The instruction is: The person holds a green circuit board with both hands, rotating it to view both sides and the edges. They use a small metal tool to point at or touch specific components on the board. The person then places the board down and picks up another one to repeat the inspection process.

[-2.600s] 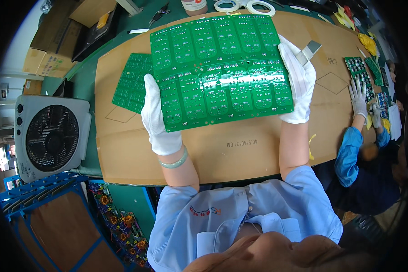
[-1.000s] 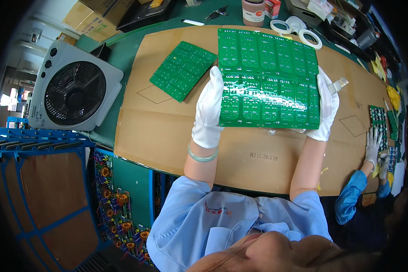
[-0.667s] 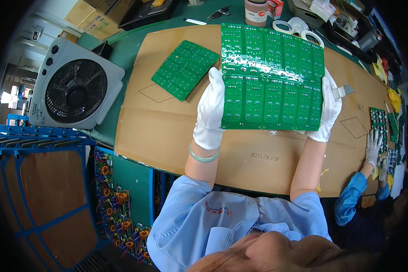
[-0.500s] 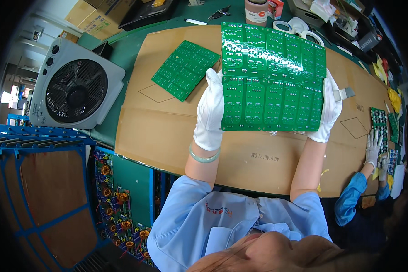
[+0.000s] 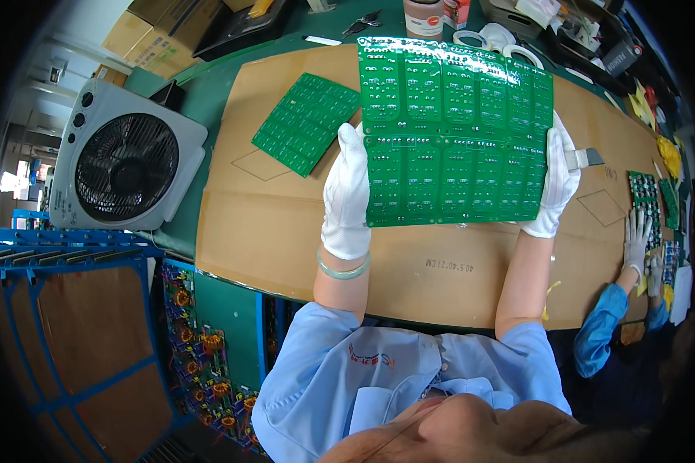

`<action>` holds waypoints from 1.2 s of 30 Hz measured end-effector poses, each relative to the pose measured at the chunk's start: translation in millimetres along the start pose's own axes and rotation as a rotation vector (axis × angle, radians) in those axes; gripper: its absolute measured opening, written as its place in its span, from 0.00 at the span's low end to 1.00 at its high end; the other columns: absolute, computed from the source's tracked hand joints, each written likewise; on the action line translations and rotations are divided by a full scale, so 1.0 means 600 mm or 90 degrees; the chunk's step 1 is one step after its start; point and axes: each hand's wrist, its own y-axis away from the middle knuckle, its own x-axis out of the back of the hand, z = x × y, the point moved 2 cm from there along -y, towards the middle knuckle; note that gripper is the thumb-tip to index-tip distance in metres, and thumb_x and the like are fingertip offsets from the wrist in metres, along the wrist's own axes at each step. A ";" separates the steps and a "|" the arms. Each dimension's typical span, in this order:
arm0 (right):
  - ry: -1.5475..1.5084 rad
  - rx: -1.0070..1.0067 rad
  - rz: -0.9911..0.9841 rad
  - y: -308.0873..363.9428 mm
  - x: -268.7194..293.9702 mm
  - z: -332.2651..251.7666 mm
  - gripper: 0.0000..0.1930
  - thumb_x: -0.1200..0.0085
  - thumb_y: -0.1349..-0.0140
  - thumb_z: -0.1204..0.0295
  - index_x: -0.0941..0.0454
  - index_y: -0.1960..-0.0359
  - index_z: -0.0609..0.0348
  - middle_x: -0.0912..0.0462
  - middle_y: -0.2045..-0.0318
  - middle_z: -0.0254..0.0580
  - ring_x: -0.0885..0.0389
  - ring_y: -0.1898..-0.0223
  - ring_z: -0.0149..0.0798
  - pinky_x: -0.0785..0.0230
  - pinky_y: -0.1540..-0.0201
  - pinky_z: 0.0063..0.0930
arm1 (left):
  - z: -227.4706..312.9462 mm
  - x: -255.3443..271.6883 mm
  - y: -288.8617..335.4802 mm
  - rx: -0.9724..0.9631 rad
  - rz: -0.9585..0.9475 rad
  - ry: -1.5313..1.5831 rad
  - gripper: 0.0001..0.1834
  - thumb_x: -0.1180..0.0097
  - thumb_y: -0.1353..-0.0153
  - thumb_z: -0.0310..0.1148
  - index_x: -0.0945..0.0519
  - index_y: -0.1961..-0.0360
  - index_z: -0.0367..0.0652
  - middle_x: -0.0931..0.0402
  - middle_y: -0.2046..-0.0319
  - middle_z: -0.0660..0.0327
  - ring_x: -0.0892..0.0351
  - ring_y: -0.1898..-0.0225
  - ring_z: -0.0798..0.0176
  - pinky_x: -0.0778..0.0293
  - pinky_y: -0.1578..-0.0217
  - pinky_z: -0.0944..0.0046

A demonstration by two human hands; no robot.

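A large green circuit board panel (image 5: 455, 139), dotted with shiny solder points, is held up over the cardboard, its far edge catching the light. White-gloved, my left hand (image 5: 346, 193) grips the panel's left edge, thumb pointing up; a pale green bangle circles that wrist. My right hand (image 5: 556, 181), gloved too, clasps the right edge. From the right hand juts a short tool with a flat grey blade (image 5: 591, 158); its handle is hidden in the glove. To the left, a second, smaller-looking green circuit board (image 5: 307, 123) lies flat on the cardboard.
Brown cardboard (image 5: 286, 231) covers the green table (image 5: 278, 42). A grey box fan (image 5: 127, 158) stands at left, beside a blue-framed rack (image 5: 93, 332). Tape rolls (image 5: 523, 55), a jar (image 5: 423, 19) and bins line the back. At right, a co-worker's gloved hand (image 5: 635, 239) rests near populated boards (image 5: 645, 204).
The panel and both my hands have shifted slightly left, and the panel is tilted a little differently, its glare now nearer the far edge. Both hands keep their hold.
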 end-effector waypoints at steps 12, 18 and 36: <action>-0.012 0.022 0.002 0.004 -0.005 -0.011 0.17 0.56 0.33 0.74 0.29 0.46 0.70 0.19 0.55 0.45 0.19 0.61 0.30 0.25 0.59 0.21 | -0.004 0.000 0.002 -0.015 -0.014 0.059 0.33 0.78 0.28 0.53 0.35 0.39 0.37 0.26 0.49 0.58 0.24 0.52 0.66 0.27 0.52 0.69; -0.008 0.030 0.004 0.003 -0.004 -0.015 0.17 0.55 0.33 0.74 0.29 0.46 0.72 0.19 0.55 0.45 0.20 0.60 0.29 0.26 0.57 0.19 | -0.008 0.002 0.003 -0.013 -0.043 0.136 0.33 0.76 0.29 0.54 0.37 0.38 0.38 0.28 0.47 0.57 0.25 0.51 0.65 0.27 0.52 0.67; -0.007 0.045 0.011 0.003 -0.001 -0.021 0.17 0.55 0.33 0.74 0.30 0.45 0.72 0.20 0.54 0.47 0.20 0.59 0.31 0.26 0.57 0.22 | -0.015 0.014 0.004 -0.024 -0.088 0.110 0.30 0.75 0.27 0.48 0.39 0.37 0.37 0.28 0.46 0.56 0.26 0.49 0.65 0.27 0.51 0.67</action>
